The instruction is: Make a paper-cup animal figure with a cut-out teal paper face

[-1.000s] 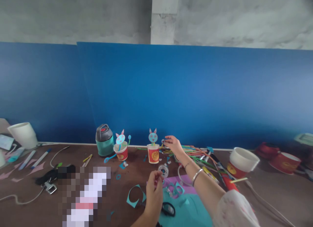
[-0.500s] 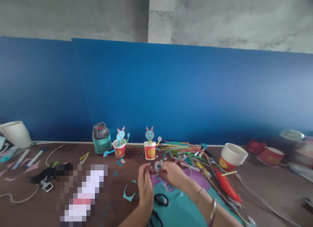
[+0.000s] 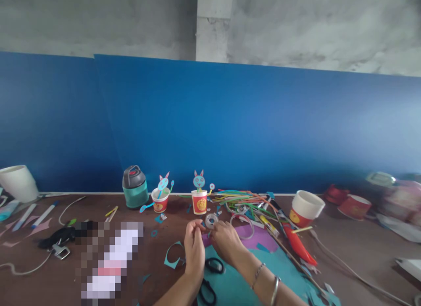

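A roll of clear tape [image 3: 211, 220] sits upright between the fingertips of my two hands. My left hand [image 3: 194, 249] is closed, its bent fingers against the roll's left side. On the roll's right my right hand [image 3: 226, 241] pinches something small that its fingers hide. A bit of blue shows under those fingertips. Beneath my hands lie a purple sheet [image 3: 253, 238] and a teal sheet [image 3: 250, 275]. Black-handled scissors [image 3: 215, 265] rest by my left wrist. Just beyond stands a red paper cup [image 3: 199, 204] with a blue cat-face cutout [image 3: 199, 181] above it.
Another decorated cup [image 3: 160, 203] stands beside a teal jar [image 3: 135, 191]. Colourful pipe cleaners [image 3: 246, 203] pile up behind my right hand. White-and-red stacked cups [image 3: 305, 207] and a red pointed object [image 3: 299, 244] lie to the right. Markers [image 3: 45, 214] and paper scraps [image 3: 171, 255] are on the left.
My right hand has come down and turned, its fingers now lower beside the tape roll. My left hand has barely moved. The whole view has shifted slightly.
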### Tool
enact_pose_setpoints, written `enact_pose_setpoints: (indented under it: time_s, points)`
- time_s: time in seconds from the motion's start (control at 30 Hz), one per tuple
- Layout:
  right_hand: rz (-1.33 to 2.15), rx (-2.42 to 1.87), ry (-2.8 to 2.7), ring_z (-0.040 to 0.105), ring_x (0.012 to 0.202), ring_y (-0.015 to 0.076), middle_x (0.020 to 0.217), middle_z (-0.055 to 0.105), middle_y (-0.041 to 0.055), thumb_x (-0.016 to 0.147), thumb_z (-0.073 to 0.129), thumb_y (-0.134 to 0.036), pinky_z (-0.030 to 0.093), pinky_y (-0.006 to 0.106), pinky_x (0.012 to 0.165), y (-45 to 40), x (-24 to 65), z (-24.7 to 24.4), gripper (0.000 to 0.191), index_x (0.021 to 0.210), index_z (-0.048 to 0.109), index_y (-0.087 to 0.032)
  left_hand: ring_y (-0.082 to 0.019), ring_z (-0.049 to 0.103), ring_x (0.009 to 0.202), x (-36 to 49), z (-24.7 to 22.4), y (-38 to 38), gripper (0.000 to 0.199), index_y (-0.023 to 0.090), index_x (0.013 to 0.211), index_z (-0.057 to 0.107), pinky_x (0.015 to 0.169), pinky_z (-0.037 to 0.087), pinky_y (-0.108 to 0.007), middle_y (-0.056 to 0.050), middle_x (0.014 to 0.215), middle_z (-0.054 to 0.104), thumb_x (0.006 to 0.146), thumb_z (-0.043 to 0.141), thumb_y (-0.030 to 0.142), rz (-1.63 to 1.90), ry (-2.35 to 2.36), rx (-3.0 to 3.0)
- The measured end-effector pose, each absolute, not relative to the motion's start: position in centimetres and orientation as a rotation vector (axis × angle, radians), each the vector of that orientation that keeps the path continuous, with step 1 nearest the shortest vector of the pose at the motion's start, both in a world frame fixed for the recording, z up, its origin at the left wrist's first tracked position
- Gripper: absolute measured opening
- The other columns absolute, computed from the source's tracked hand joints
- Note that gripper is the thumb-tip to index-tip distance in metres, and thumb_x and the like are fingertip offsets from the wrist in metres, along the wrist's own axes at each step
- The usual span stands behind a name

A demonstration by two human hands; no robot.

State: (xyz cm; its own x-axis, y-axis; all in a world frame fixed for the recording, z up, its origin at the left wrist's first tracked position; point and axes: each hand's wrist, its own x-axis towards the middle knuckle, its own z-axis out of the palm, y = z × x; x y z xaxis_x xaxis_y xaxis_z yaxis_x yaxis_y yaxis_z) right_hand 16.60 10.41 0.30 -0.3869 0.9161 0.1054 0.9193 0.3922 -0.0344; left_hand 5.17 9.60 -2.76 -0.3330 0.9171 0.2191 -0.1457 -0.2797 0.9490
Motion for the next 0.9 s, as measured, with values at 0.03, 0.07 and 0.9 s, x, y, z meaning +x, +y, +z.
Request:
enact_pose_setpoints:
  time_s: [0.03, 0.07, 0.9]
  points:
    - [-0.053, -1.663, -2.539, 0.058, 0.094, 0.0269, 0.091, 0.067, 0.0141, 0.083, 0.045, -0.016, 0.042, 0.034, 0.08, 10.5, 16.6, 0.2, 0.025, 0.084, 0.07, -0.015, -0.018, 0.059, 0.069, 5.2, -2.7, 9.6, 0.016, 0.017, 0.083, 0.06, 0.067, 0.047, -0.028, -0.001, 0.069, 0.059, 0.079, 0.048, 0.028, 1.718, 1.153, 1.093]
    - [-0.056, -1.651, -2.546, 0.058, 0.094, 0.0268, 0.091, 0.067, 0.0141, 0.084, 0.045, -0.015, 0.042, 0.033, 0.08, 10.6, 16.6, 0.2, 0.025, 0.083, 0.07, -0.014, -0.018, 0.059, 0.069, 5.2, -2.7, 9.6, 0.016, 0.017, 0.083, 0.06, 0.068, 0.047, -0.029, -0.001, 0.07, 0.06, 0.079, 0.047, 0.027, 1.709, 1.153, 1.108]
    - [-0.177, -1.786, -2.027, 0.055, 0.096, 0.0292, 0.09, 0.064, 0.0099, 0.071, 0.055, -0.01, 0.038, 0.037, 0.079, 8.8, 23.6, -1.4, 0.011, 0.076, 0.063, -0.017, -0.012, 0.053, 0.05, 5.5, -2.5, 9.5, 0.022, 0.018, 0.069, 0.051, 0.049, 0.039, -0.021, 0.003, 0.056, 0.058, 0.078, 0.056, 0.037, 1.347, 1.026, 1.23]
